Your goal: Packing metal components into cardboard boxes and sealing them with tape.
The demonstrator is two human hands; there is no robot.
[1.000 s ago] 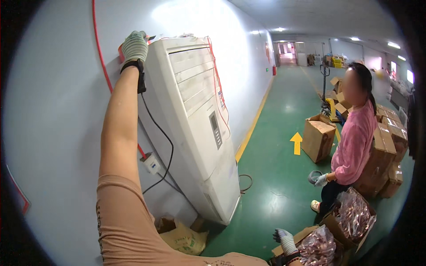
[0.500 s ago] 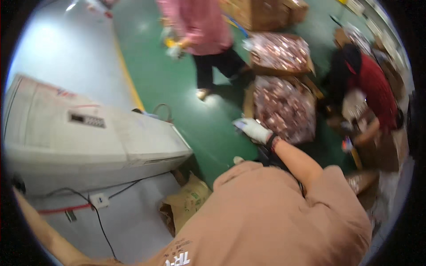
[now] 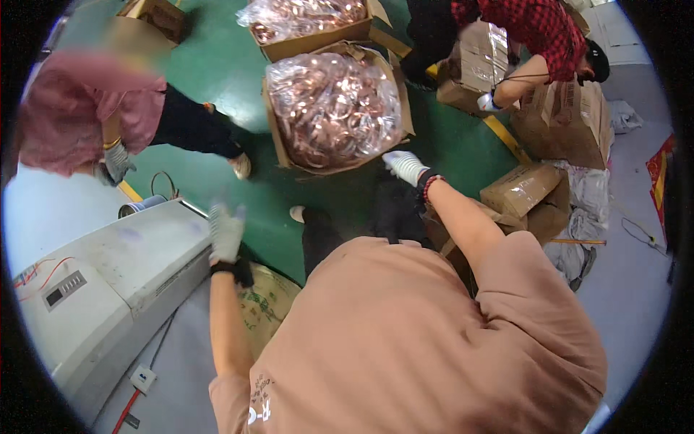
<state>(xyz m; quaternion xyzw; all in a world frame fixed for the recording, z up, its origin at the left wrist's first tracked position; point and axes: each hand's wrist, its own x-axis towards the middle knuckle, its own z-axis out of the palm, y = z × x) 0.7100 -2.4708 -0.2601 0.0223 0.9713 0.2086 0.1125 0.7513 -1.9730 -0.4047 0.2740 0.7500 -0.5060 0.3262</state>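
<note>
A white-gloved left hand of mine [image 3: 228,233] is raised beside the white cabinet-like unit [image 3: 116,246], slightly blurred, its fingers stretched apart around nothing. My right hand [image 3: 406,166], also gloved, reaches forward with extended fingers and holds nothing I can see. It is close to the near right edge of an open cardboard box [image 3: 280,137]; whether it touches the box I cannot tell. Inside that box, clear plastic [image 3: 296,79] covers many shiny copper-coloured pieces [image 3: 336,108]. Directly behind stands a second box [image 3: 318,43] with similar contents.
At left, a person in pink [image 3: 87,116] walks on the green floor. A person in red checks [image 3: 528,36] bends over cardboard boxes [image 3: 473,69] at right. More cartons [image 3: 524,189] lie beside my right arm. A printed sack [image 3: 267,307] stands by my left forearm.
My view has swung toward the right. My left hand has come up into view from the lower left. My right hand remains near the box, and the person in pink now appears farther left.
</note>
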